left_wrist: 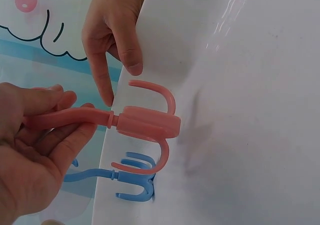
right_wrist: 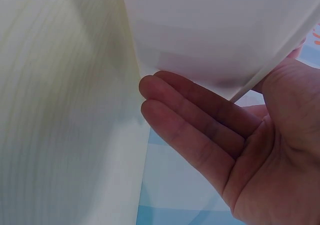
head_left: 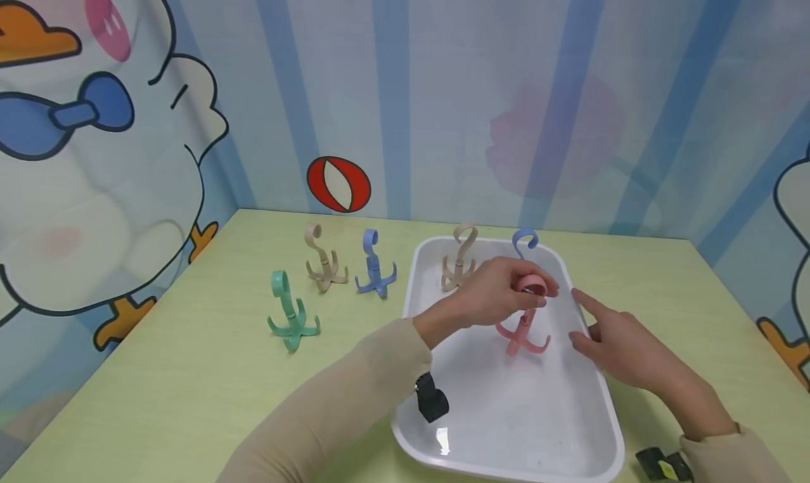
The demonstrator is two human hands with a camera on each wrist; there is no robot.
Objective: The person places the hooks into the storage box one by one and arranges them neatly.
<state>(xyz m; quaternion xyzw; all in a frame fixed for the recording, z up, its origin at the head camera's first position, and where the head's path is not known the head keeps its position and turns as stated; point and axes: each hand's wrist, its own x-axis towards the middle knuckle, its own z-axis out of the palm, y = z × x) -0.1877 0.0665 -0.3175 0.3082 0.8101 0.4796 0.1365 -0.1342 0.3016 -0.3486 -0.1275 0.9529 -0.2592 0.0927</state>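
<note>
I find the pink hook (head_left: 522,337) over the tray (head_left: 531,413), the left grip (head_left: 496,286) clamped on its upper stem; I judge it light, stiff and slightly slippery, best taken there, clear of the prongs. The right grip (head_left: 623,342) sits at the tray's rim, fingers extended, thumb apart; a blue hook (left_wrist: 131,179) and beige hook (head_left: 459,263) stand inside, a green hook (head_left: 292,323) on the bench (head_left: 190,363).

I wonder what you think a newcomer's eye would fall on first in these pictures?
Probably the pink plastic pronged hook, gripped by its upper part in the left hand over the white rectangular tray, with the right hand at the tray's right side. Next, perhaps, the large white cartoon bird with its blue bow tie, printed at the left of the head view.
</note>
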